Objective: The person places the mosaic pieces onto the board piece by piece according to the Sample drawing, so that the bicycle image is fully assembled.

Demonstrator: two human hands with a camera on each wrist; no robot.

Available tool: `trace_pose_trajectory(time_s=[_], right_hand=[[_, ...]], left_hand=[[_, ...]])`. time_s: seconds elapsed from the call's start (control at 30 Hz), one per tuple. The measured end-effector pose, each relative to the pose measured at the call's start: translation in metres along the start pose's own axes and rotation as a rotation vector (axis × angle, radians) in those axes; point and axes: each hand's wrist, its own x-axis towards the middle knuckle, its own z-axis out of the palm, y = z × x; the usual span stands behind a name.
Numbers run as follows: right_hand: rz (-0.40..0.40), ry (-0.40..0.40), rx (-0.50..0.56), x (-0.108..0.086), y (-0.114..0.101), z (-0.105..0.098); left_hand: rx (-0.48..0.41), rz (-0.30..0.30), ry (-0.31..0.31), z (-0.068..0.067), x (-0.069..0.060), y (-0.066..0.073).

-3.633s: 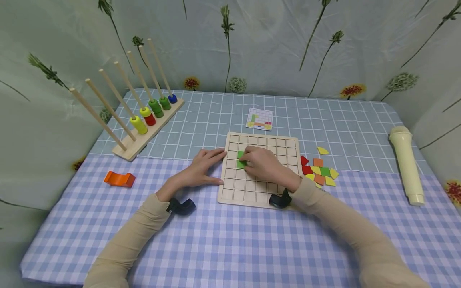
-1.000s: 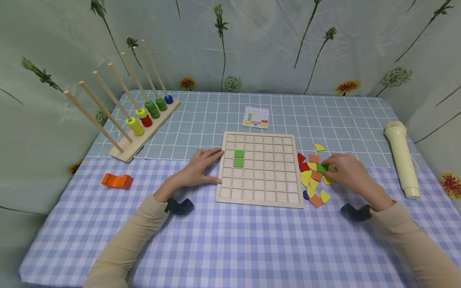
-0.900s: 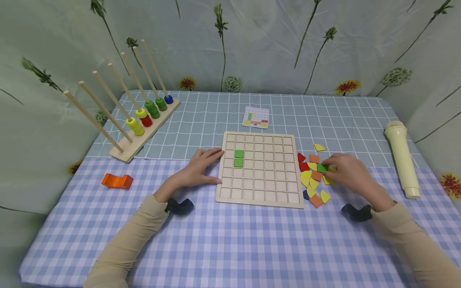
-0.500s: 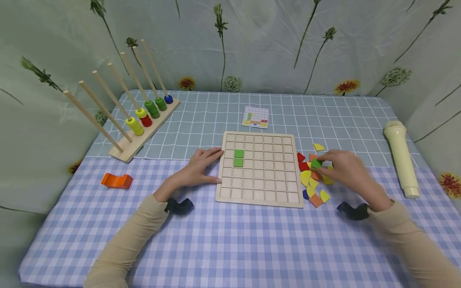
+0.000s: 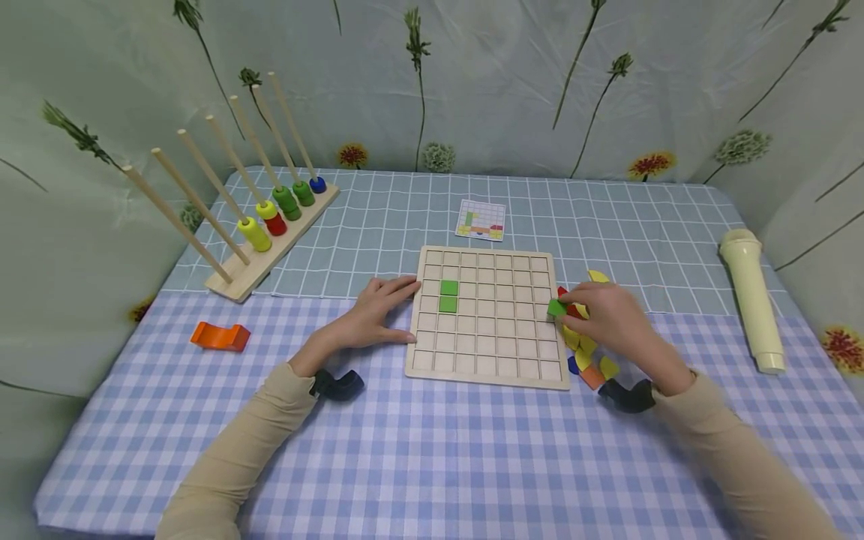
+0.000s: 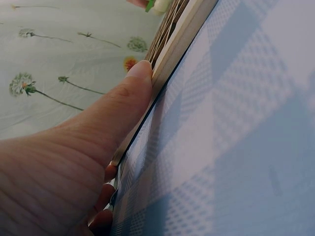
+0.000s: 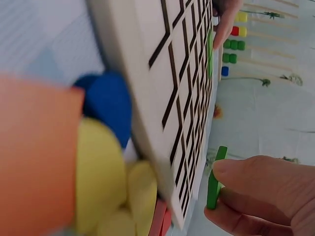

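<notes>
A wooden grid board (image 5: 499,349) lies mid-table with two green squares (image 5: 448,295) in its left part, one above the other. My left hand (image 5: 364,319) touches the board's left edge with thumb and fingers spread; in the left wrist view the thumb (image 6: 123,105) rests against the board's side. Between thumb and fingertips my right hand (image 5: 610,319) pinches a green piece (image 5: 556,308) over the board's right edge. In the right wrist view that piece (image 7: 215,179) stands on edge in the grip, clear of the board. My right hand partly hides the loose pieces.
Right of the board lie yellow, red, orange (image 5: 592,376) and blue pieces. Behind it is a pattern card (image 5: 481,220). A peg stand (image 5: 273,244) with coloured rings and an orange block (image 5: 220,337) are at left, a cream microphone-shaped object (image 5: 754,300) at right.
My right hand left the second green square on the board, took another green piece from the pile, lifted it and carried it left to the board's edge. My left hand has stayed at the board.
</notes>
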Motion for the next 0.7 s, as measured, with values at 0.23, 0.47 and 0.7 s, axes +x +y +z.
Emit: trace_pose_trajectory(time_s=[0.23,0.47,0.7], right_hand=[[-0.027,-0.030,0.013,0.011,-0.016,0.009],[-0.110,-0.014,0.057,0.021,-0.030,0.018],[-0.156,-0.061,0.084,0.032,-0.049,0.024]], left_hand=[[0.001,0.003,0.001,-0.001,0.000,0.002],[-0.005,-0.005,-0.001,-0.001,0.000,0.002],[-0.008,-0.008,0.001,0.000,0.000,0.001]])
